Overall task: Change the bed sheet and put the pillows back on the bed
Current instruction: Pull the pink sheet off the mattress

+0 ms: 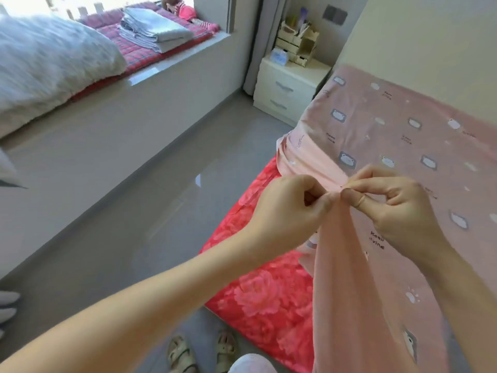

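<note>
Both hands meet near the left edge of the bed, fingertips almost touching. The left hand [290, 211] pinches a gathered fold of the pink sheet [403, 135] between thumb and curled fingers. The right hand [400, 211], just to its right, pinches the same fold with thumb and forefinger, its other fingers bent. The cloth is bunched where the two grips meet.

From that point a plain pink length of the sheet hangs down toward the near edge of the view, between the two forearms. The rest of the sheet, printed with small bear faces and short lines of text, spreads to the right of and beyond the hands over the bed. Its far left corner drapes down over the side.

Under the sheet, to the left of and below the hands, a red floral quilt [263, 297] shows along the bed's left side and reaches toward the grey floor [134, 211].

A pair of sandals [180, 354] stands on the floor at the near edge. At the far end of the bed is a cream nightstand [287, 87] with a wooden organizer [295, 47] on top. On the window ledge at far left lie a white fluffy blanket [48, 60] and folded grey linen [153, 28] on a red plaid pad [150, 56].
</note>
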A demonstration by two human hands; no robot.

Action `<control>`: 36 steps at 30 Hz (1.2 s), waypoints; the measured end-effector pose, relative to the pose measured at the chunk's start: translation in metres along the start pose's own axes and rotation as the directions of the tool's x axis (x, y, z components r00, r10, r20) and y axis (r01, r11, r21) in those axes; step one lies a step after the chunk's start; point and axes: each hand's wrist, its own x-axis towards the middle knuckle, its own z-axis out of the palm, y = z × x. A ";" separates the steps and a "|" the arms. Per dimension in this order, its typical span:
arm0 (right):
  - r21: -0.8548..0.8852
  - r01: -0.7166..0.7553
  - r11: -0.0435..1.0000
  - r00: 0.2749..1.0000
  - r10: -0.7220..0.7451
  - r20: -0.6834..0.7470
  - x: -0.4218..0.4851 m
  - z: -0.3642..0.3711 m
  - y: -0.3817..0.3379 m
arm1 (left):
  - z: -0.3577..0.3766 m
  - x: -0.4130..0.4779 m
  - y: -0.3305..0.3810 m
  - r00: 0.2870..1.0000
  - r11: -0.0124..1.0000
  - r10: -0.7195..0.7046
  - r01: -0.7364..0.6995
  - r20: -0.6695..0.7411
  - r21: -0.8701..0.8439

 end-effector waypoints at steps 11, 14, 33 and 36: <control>0.045 -0.119 0.992 0.969 0.106 0.223 0.003 0.098 0.040 | -0.054 -0.010 -0.080 0.900 0.864 -0.426 0.373 0.095 0.337; -0.006 -0.169 0.986 0.944 0.164 0.285 -0.004 0.138 0.044 | -0.086 -0.005 -0.107 0.890 0.853 -0.454 0.417 0.049 0.313; -0.874 -0.359 0.328 0.307 0.926 0.221 -0.017 0.255 0.091 | -0.287 0.061 -0.224 0.918 0.893 -0.304 0.181 0.256 0.412; -0.819 -0.444 0.364 0.374 0.906 0.200 0.012 0.258 0.099 | -0.284 0.100 -0.234 0.910 0.905 -0.280 0.144 0.306 0.399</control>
